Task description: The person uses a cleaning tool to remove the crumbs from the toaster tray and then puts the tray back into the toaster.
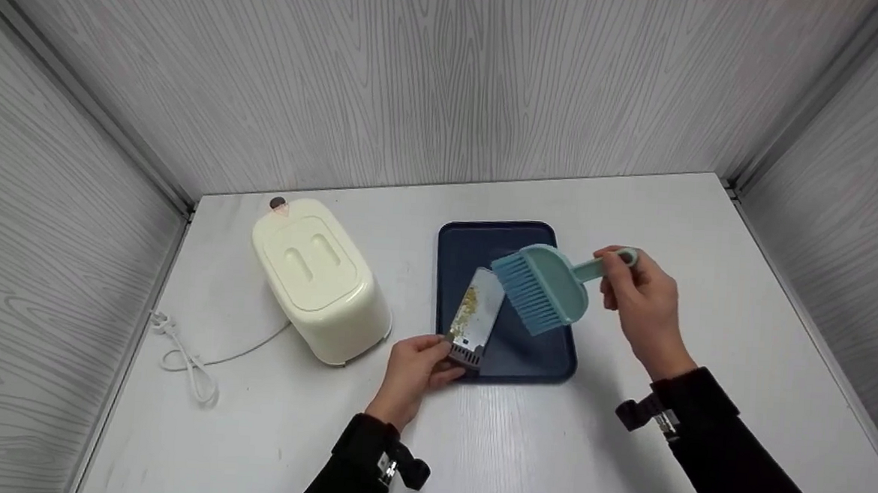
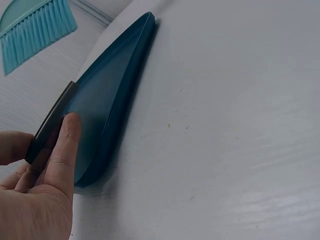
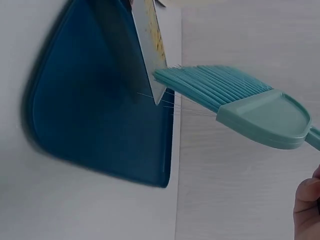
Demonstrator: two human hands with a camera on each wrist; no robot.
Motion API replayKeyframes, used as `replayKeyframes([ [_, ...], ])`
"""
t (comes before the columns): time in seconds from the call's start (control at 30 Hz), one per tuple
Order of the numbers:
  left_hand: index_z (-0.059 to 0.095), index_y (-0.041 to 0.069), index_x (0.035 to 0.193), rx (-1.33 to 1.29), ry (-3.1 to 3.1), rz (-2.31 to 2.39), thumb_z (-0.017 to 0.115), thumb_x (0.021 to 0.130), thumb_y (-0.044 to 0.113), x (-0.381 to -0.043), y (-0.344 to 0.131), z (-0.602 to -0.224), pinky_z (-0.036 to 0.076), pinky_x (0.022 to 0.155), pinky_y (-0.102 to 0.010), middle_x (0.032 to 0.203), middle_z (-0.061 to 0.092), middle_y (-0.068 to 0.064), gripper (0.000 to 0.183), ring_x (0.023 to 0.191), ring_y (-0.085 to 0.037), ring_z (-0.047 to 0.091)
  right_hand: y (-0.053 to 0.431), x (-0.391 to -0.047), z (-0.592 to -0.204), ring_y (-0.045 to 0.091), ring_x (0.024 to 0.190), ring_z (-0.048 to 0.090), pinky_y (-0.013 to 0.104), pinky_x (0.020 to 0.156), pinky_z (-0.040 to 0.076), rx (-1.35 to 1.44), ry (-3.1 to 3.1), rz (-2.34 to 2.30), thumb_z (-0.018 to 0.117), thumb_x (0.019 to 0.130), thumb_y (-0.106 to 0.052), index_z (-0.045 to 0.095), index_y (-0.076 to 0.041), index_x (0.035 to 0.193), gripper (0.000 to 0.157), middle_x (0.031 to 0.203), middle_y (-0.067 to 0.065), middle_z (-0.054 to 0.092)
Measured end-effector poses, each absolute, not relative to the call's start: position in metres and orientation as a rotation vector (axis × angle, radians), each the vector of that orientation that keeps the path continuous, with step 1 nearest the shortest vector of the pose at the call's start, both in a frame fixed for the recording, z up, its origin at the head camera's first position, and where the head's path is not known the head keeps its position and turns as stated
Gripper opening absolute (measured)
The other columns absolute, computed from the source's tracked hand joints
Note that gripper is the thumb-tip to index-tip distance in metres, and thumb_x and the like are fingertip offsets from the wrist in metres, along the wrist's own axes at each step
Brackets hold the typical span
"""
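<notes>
My left hand (image 1: 416, 371) pinches the dark, slotted end of a narrow metal crumb tray (image 1: 487, 309) between thumb and fingers. Yellowish crumbs (image 1: 469, 308) lie along the crumb tray's surface. It is held tilted over a dark blue serving tray (image 1: 515, 363). By its handle, my right hand (image 1: 642, 306) grips a teal hand brush (image 1: 557, 283). The blue bristles (image 3: 210, 85) overlap the far end of the crumb tray in the right wrist view. From the left wrist, the crumb tray (image 2: 52, 120) shows edge-on between thumb and fingers.
To the left stands a cream toaster (image 1: 317, 270) with a lid over its top. Its white cord and plug (image 1: 192, 369) lie on the white table (image 1: 309, 435) near the left edge. Grey wood-grain panels (image 1: 447, 82) rise at the back and both sides.
</notes>
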State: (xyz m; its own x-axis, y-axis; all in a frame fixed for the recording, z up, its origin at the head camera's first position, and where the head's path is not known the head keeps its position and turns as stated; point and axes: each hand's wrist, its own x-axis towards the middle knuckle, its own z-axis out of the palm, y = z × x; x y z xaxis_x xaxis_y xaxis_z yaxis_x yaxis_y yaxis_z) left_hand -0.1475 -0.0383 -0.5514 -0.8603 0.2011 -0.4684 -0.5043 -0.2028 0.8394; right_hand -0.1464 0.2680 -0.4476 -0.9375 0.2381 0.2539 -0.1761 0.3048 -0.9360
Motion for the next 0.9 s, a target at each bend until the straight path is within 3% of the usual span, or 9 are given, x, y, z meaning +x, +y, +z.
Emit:
replayKeyframes([
  [0.4,0.06,-0.011,0.134,-0.301,1.617,2.088,0.06,0.103,0.008,-0.147,-0.027,-0.55,0.062,0.087,-0.034,0.12,0.068,-0.027,0.036,0.092,-0.021,0.071,0.218,-0.163,-0.452,0.02,0.062,0.051,0.028,0.054,0.048,0.202,-2.385,1.801,0.058,0.107,-0.03,0.071,-0.007,0.115,0.028,0.075,0.019,0.056],
  [0.67,0.063,-0.011,0.131,-0.294,1.652,2.07,0.06,0.102,0.008,-0.146,-0.027,-0.551,0.063,0.085,-0.034,0.12,0.068,-0.026,0.034,0.091,-0.02,0.071,0.205,-0.169,-0.459,0.015,0.061,0.049,0.023,0.052,0.04,0.242,-2.431,1.835,0.061,0.105,-0.034,0.073,-0.01,0.114,0.029,0.072,0.008,0.054],
  [0.9,0.061,-0.011,0.133,-0.293,1.653,2.06,0.06,0.102,0.008,-0.143,-0.028,-0.552,0.063,0.086,-0.034,0.12,0.068,-0.025,0.036,0.092,-0.02,0.071,0.199,-0.173,-0.463,0.014,0.06,0.048,0.023,0.05,0.037,0.243,-2.455,1.799,0.063,0.104,-0.037,0.075,-0.014,0.111,0.027,0.073,0.007,0.056],
])
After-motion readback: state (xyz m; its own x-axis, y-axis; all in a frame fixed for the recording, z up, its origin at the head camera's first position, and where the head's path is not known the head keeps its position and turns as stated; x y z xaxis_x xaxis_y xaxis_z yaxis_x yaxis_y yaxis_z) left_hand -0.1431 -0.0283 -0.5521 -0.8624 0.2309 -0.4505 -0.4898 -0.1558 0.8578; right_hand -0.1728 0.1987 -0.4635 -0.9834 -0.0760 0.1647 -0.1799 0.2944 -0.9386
